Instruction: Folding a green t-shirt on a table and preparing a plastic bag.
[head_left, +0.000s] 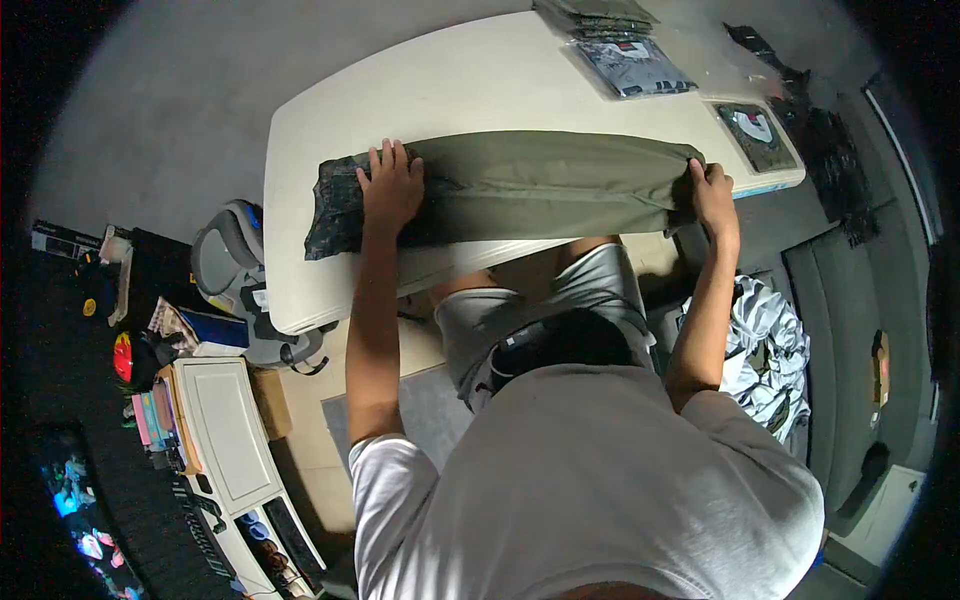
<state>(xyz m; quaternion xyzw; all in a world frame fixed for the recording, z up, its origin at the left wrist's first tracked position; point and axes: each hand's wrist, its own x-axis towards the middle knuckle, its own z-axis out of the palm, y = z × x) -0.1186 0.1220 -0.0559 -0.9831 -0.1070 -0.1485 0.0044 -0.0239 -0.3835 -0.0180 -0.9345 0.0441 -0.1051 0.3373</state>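
A long olive-green garment [560,185], folded into a narrow strip, lies across the near part of the white table [420,95]. It looks like a pair of trousers, though its full shape is folded away. Its left end is dark and patterned. My left hand [393,190] rests flat on the cloth beside that dark part, fingers spread. At the other end my right hand [713,203] has its fingers closed on the garment's gathered edge. The cloth's near edge lies along the table edge above my lap.
Clear-bagged folded garments [630,65] are stacked at the table's far right. Another bagged dark item [757,137] lies near the right corner. Crumpled silvery cloth [765,350] sits on the grey sofa [835,300] to my right. A grey chair [230,255] and a white cabinet [225,430] stand left.
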